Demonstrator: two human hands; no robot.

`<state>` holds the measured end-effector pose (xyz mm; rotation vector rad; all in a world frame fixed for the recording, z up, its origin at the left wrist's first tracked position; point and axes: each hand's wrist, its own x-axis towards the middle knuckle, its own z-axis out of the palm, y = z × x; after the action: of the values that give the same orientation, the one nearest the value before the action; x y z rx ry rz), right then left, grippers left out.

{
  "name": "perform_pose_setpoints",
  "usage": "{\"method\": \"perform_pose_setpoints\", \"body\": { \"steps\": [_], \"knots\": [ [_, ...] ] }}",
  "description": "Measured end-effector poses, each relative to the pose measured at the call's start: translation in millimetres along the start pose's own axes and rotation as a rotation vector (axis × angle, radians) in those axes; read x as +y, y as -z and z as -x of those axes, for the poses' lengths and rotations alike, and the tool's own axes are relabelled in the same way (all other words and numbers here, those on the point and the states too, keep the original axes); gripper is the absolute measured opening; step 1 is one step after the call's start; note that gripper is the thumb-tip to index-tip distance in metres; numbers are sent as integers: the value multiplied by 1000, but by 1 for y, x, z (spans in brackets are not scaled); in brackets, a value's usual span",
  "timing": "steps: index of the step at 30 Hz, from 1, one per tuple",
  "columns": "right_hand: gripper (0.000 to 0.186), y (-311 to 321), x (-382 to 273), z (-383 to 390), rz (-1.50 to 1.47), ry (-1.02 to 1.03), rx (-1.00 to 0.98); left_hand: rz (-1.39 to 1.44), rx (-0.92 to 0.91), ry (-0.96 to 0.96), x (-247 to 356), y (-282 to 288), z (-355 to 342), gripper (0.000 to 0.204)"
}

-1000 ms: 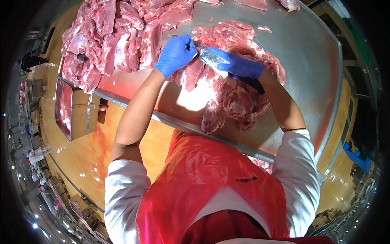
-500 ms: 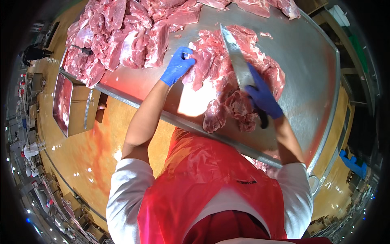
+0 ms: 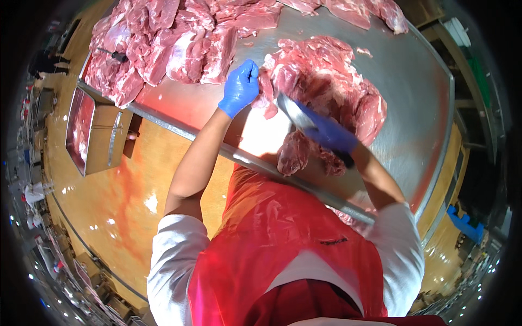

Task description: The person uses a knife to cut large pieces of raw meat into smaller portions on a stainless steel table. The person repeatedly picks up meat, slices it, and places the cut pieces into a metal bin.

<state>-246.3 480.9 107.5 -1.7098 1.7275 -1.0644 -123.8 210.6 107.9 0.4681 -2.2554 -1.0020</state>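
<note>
A large piece of raw meat point(image 3: 321, 68) lies spread on the steel table, pink and red with pale fat. At its left edge, my blue-gloved left hand point(image 3: 241, 89) is closed on a thin flap of the meat point(image 3: 265, 96). My right hand point(image 3: 329, 132), also blue-gloved and smeared by motion, grips a knife. The knife's blade point(image 3: 293, 112) points up and left, its tip by the flap; most of the handle is hidden under the hand. Darker lumps of meat point(image 3: 292, 155) lie below the blade, toward the table's near edge.
Many cuts of raw meat point(image 3: 187, 54) are heaped on the far left of the steel table point(image 3: 413, 103), with more along its far edge. A metal bin point(image 3: 103, 141) holding meat stands on the yellow floor at left. A blue object point(image 3: 466, 224) is at far right.
My right hand has swung the knife down and left, so the blade is now beside the left flap. My left hand has closed more tightly at the meat's edge.
</note>
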Motion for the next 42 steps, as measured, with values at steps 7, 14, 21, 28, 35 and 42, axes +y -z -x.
{"method": "perform_pose_setpoints", "body": {
  "steps": [7,14,21,28,35,42],
  "knots": [
    [59,-37,12,-26,282,-245,-73,142,52,-15,31,21,10,13],
    [65,-2,-26,79,-68,-342,-208,113,349,427,-106,111,52,11],
    [63,-19,-66,59,34,-538,256,-264,-161,-153,15,7,77,38],
    [67,-70,-88,18,-12,-701,420,26,-140,-134,-56,-18,71,10],
    [61,-86,-96,-11,318,-529,440,198,-345,-97,-79,2,63,14],
    [64,-89,-100,-6,154,-910,531,1259,-501,1428,-25,13,78,8]
  ]
}}
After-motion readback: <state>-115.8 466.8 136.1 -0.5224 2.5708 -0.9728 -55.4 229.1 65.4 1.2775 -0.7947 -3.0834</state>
